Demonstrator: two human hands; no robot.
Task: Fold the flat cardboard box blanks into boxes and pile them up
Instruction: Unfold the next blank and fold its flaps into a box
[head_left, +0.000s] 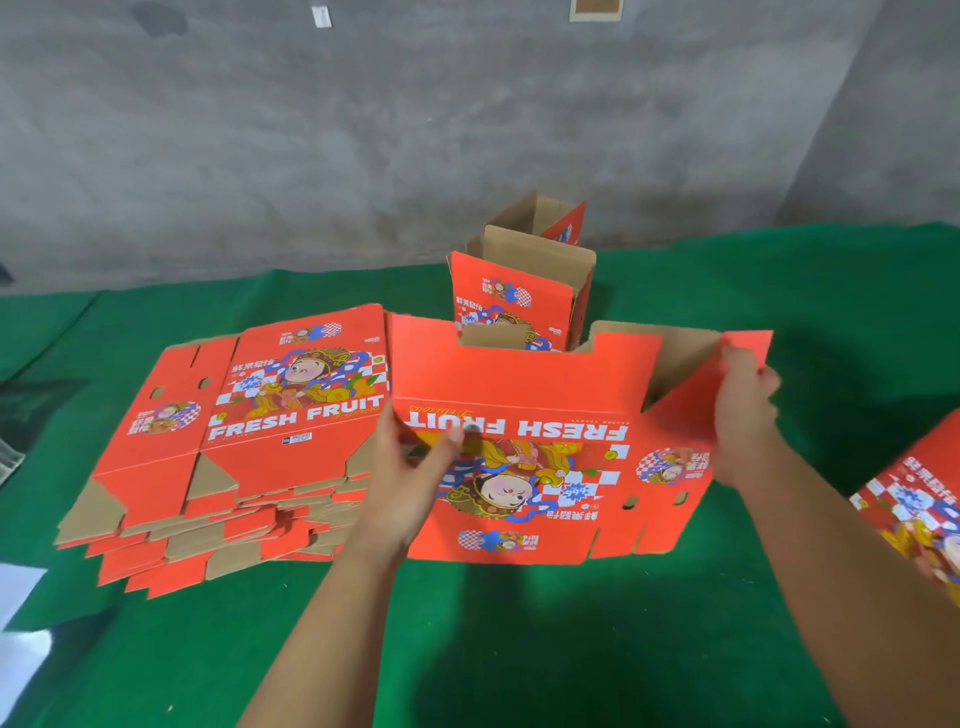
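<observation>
The blank (524, 457) lies at centre on the green table (519, 649), with the stack (218, 457) at 9 o'clock and folded boxes (524, 291) at 12. The left hand (415, 467) pinches its left edge; the right hand (743, 415) grips a side flap (691, 395). Light, stiff cardboard, likely bending cleanly only at creases: hold edges and flaps.
</observation>
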